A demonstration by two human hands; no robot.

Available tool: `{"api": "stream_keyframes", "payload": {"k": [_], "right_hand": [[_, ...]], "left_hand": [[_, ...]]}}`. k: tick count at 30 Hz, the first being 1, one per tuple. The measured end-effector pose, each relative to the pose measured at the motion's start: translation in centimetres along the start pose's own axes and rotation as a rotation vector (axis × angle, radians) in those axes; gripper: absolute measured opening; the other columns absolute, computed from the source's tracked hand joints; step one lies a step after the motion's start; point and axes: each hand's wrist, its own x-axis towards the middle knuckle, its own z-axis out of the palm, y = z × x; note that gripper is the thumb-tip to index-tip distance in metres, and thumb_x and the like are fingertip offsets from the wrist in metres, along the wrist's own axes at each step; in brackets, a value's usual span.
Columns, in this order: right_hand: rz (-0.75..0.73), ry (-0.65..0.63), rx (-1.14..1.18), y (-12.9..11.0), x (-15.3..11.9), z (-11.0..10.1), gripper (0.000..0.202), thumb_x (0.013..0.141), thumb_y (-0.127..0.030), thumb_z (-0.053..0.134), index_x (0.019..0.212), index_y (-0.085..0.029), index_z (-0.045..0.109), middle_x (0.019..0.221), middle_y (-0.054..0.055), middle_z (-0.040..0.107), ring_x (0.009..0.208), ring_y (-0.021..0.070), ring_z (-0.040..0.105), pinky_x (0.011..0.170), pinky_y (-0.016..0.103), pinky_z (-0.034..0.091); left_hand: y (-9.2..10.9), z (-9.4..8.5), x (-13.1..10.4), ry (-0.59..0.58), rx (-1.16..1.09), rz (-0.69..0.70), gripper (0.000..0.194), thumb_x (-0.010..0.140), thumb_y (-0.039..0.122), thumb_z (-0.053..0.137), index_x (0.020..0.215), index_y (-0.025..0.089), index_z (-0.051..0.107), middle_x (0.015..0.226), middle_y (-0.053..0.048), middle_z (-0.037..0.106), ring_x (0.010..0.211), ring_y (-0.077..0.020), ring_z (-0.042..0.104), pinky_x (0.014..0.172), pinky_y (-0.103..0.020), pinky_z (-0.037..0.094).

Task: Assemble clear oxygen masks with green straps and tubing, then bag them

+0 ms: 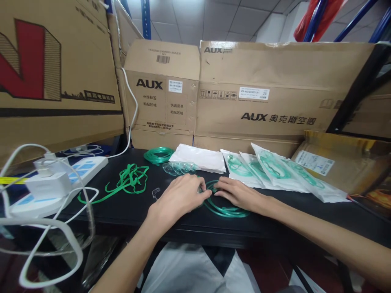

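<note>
As fingers touch tubing, packets nearby, green coils apparently inside

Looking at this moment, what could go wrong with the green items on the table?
The coiled green tubing lies near the front edge of the black table, so a loop could slip over if the left hand or right hand nudges it. The green straps lie in a loose tangle and might knot if pulled. The small clear piece sits close beside the left hand and could be brushed away.
</note>
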Motion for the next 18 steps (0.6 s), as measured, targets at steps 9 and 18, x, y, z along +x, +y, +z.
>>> {"api": "stream_keyframes", "payload": {"k": [9,18], "right_hand": [[0.136,0.004,-0.032,-2.4,-1.5,-4.5,0.028,0.104,-0.035,0.05,0.121,-0.024,0.069,0.117,0.011,0.066,0.104,0.0248,0.067,0.092,0.042,0.055],[0.221,-0.171,-0.054,-6.6,-7.3,-4.3,0.024,0.09,-0.048,0.071,0.105,-0.03,0.063,0.109,0.004,0.067,0.09,0.0245,0.069,0.081,0.039,0.054]], "left_hand": [[0.1,-0.6,-0.1,0.112,0.048,0.099,0.025,0.098,0.038,0.053,0.097,0.022,0.073,0.105,-0.006,0.071,0.11,-0.0292,0.06,0.089,-0.037,0.041],[1.0,-0.2,-0.2,0.149,-0.014,0.192,0.028,0.1,0.031,0.049,0.093,0.021,0.074,0.101,-0.006,0.073,0.106,-0.0266,0.061,0.092,-0.036,0.042]]}}
